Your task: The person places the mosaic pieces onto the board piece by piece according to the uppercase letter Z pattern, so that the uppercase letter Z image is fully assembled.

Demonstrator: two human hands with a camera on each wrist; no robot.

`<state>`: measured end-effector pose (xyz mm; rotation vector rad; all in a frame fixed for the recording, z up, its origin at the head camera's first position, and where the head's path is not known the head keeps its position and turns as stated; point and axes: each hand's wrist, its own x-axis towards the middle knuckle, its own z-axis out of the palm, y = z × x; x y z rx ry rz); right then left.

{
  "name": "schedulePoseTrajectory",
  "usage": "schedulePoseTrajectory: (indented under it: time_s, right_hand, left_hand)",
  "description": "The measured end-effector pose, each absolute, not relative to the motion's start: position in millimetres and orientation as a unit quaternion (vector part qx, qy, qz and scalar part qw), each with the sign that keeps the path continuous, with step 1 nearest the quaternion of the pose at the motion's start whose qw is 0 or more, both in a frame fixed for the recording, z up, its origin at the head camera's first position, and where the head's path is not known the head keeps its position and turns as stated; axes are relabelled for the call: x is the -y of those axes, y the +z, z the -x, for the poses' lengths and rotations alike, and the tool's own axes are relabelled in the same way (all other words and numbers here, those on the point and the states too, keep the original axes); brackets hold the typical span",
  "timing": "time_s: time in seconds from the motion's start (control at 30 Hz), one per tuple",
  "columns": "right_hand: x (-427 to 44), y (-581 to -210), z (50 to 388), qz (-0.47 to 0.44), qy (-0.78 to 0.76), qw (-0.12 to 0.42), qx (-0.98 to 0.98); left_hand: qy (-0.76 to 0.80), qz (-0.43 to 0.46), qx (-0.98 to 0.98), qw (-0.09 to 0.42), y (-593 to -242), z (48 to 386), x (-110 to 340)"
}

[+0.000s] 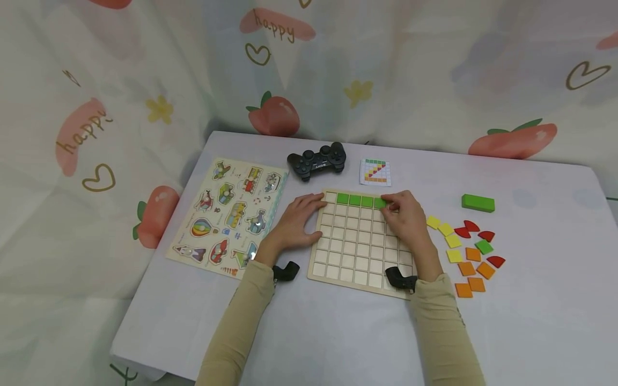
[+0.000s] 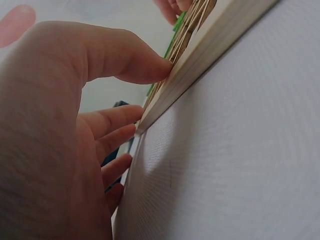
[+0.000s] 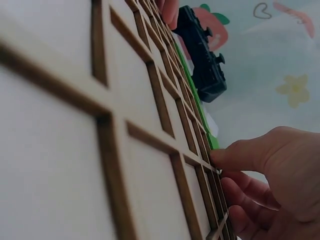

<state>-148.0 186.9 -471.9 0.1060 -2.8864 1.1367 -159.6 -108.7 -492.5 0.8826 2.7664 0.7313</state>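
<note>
A wooden grid board [image 1: 345, 249] lies before me with several green square tiles [image 1: 354, 200] seated in its top row. My right hand [image 1: 407, 217] pinches the rightmost green tile [image 1: 379, 203] at that row, its thumb on the tile in the right wrist view. On the board's left edge rests my left hand [image 1: 296, 222], thumb and fingers spread; the left wrist view shows the thumb [image 2: 145, 65] against the wooden rim. Behind the board lies a small pattern card [image 1: 375, 172] with a coloured grid.
Loose yellow squares [image 1: 454, 241], red quarter-round pieces [image 1: 495, 261], orange squares [image 1: 466, 268] and a green square [image 1: 484, 246] lie right of the board. A green block [image 1: 478, 203] sits behind them. A black game controller [image 1: 317, 161] and a picture puzzle [image 1: 212, 214] are left.
</note>
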Motion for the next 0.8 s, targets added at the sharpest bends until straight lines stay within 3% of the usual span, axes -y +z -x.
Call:
schedulePoseTrajectory:
  time_s: [0.3,0.5,0.8]
  right_hand:
    - [-202.6,-459.1,144.3,-0.047,0.376,0.027,0.925]
    - [-256.2,-436.8,130.7,0.051,0.346,0.032,0.936]
    - [-337.1,-432.3,94.5,0.218,0.325,-0.108,0.914]
  left_hand:
    - [0.240,-0.293,-0.922,0.078,-491.5,159.3,107.2]
    - [0.238,-0.294,-0.923,0.074,-493.6,160.8,106.2]
    - [0.239,-0.294,-0.922,0.074,-492.6,159.3,107.3]
